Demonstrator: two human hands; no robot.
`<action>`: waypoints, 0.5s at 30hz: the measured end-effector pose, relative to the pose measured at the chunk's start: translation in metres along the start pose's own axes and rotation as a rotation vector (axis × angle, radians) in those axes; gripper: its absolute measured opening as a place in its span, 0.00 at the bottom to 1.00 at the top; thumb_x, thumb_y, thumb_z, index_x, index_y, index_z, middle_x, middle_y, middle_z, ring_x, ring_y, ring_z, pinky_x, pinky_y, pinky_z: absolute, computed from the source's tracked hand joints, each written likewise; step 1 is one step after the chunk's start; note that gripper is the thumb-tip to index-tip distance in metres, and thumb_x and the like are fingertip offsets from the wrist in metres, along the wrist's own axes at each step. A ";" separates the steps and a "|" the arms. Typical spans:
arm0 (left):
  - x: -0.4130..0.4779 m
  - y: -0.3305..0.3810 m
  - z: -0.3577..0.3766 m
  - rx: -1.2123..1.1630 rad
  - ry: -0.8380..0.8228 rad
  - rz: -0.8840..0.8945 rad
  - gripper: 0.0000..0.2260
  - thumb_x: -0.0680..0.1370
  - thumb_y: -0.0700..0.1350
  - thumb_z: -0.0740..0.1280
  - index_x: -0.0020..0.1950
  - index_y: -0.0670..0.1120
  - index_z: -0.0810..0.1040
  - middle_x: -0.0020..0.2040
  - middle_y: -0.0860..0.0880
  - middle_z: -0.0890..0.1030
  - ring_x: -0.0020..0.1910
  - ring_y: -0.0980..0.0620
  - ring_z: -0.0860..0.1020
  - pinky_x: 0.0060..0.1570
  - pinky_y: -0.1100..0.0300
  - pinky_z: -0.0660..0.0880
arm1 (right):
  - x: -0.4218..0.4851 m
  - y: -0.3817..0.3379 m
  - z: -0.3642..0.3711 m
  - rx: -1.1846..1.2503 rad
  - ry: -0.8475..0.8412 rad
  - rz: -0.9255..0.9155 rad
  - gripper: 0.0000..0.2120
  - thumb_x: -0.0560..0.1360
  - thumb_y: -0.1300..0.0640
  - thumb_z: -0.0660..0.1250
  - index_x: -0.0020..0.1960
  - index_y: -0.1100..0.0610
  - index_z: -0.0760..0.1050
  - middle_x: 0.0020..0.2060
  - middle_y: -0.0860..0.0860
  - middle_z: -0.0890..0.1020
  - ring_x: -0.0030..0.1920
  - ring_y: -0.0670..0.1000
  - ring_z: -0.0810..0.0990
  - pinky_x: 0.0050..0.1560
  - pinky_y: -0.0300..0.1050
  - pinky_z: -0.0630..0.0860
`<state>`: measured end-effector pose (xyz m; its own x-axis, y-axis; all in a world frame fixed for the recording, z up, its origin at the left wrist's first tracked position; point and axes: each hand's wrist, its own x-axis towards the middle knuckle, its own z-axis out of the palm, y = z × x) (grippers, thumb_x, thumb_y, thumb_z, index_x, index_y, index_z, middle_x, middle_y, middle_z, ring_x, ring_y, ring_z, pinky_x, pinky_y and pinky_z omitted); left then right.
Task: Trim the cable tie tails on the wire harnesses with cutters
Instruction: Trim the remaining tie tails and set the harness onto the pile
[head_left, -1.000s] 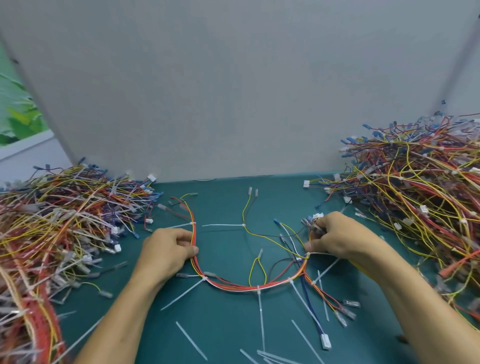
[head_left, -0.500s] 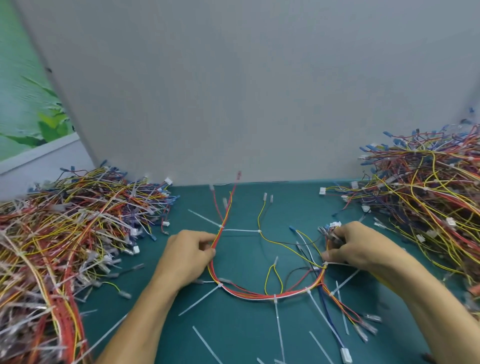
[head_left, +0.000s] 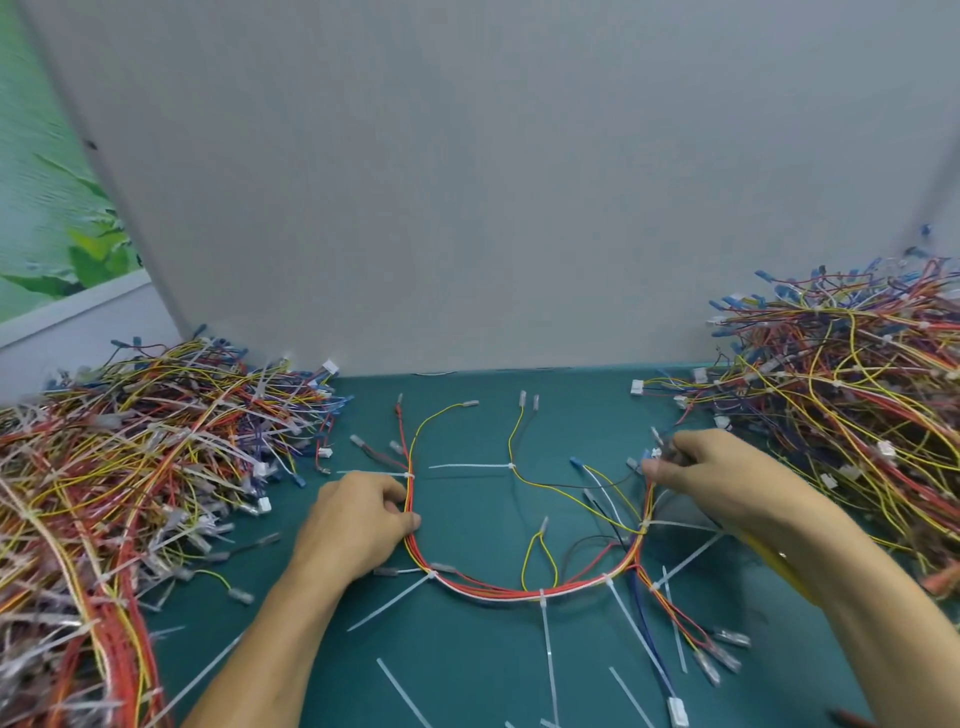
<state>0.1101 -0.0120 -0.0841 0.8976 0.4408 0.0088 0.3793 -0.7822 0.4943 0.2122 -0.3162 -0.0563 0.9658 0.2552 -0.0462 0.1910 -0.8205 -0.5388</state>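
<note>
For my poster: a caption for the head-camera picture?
Left hand and right hand grip a wire harness with untrimmed cable tie tails.

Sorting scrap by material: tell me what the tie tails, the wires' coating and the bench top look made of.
Tie tails: thin, pale, see-through strips that stay straight, likely nylon plastic. Wires: smooth coloured sleeves that bend freely, probably soft plastic insulation. Bench top: flat teal with no glare, perhaps a rubber mat.

both bare, nothing over them. left hand (head_left: 358, 525), left of the harness (head_left: 488, 590): bare forearm to frame edge. right hand (head_left: 711, 483), right of harness: same, fingertips blurred. thin yellow strip (head_left: 774, 560) under the wrist, can't tell what.
</note>
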 end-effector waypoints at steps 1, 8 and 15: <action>0.000 0.000 0.000 0.004 0.002 0.000 0.03 0.70 0.51 0.74 0.42 0.55 0.83 0.35 0.59 0.80 0.41 0.57 0.78 0.44 0.59 0.75 | -0.001 -0.002 -0.003 0.033 0.049 -0.029 0.15 0.78 0.46 0.65 0.43 0.59 0.74 0.36 0.52 0.77 0.37 0.51 0.73 0.40 0.48 0.69; 0.000 0.002 -0.004 0.005 0.098 0.024 0.09 0.71 0.52 0.75 0.49 0.53 0.82 0.38 0.59 0.79 0.46 0.51 0.78 0.49 0.56 0.76 | -0.004 -0.008 -0.013 0.098 0.167 -0.098 0.14 0.79 0.42 0.58 0.42 0.51 0.66 0.39 0.47 0.77 0.40 0.50 0.74 0.40 0.48 0.67; -0.025 0.043 -0.020 -0.031 0.255 0.314 0.08 0.74 0.49 0.72 0.51 0.50 0.83 0.38 0.57 0.79 0.41 0.53 0.78 0.49 0.58 0.74 | -0.010 -0.001 -0.020 0.226 0.017 0.105 0.16 0.72 0.52 0.68 0.44 0.52 0.60 0.38 0.53 0.71 0.34 0.49 0.69 0.31 0.46 0.64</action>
<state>0.0992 -0.0478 -0.0462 0.8824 0.2811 0.3772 0.0854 -0.8843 0.4591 0.2062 -0.3284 -0.0384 0.9815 0.1639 -0.0986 0.0470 -0.7064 -0.7063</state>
